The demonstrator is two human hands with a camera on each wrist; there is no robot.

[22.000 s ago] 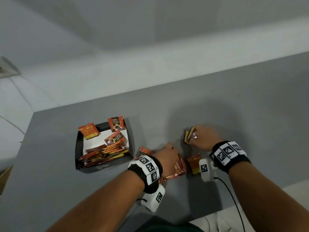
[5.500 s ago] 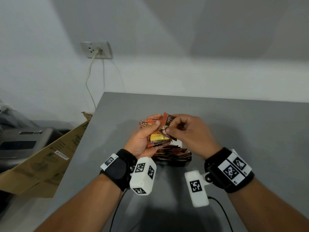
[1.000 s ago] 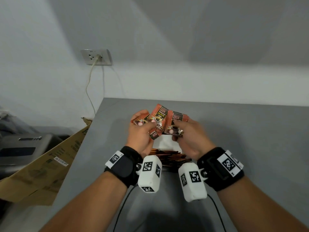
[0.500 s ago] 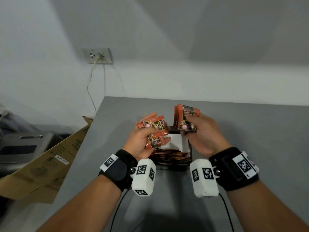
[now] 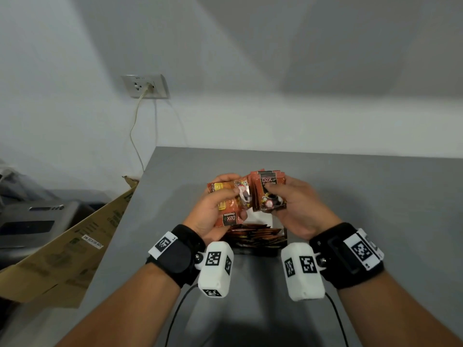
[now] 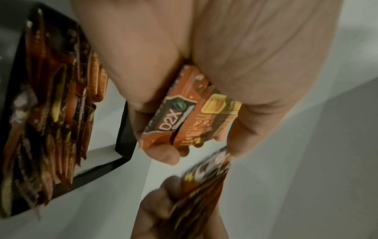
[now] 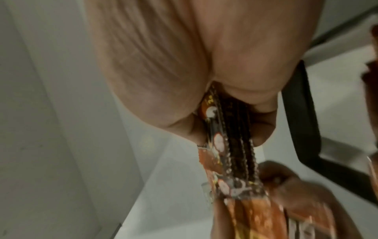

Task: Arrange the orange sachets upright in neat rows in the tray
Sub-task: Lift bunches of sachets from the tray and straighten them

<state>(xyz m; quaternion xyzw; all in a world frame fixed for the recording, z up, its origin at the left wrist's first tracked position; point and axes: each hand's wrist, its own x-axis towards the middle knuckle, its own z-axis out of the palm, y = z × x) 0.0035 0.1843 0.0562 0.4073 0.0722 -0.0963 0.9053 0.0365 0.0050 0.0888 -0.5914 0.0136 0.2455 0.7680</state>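
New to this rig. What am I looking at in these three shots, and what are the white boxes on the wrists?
No robot: a person works with bare hands. The wide shot comes from a head camera. The white boxes are wrist cameras; the two close-ups look along each palm. On the grey table stands a black tray with a row of sachets in it. The left hand holds a few loose sachets; the right hand pinches a squared stack above the tray.

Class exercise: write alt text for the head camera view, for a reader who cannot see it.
Two hands hold orange sachets above a black tray on a grey table: the left hand grips a loose bunch, the right hand a squared stack.
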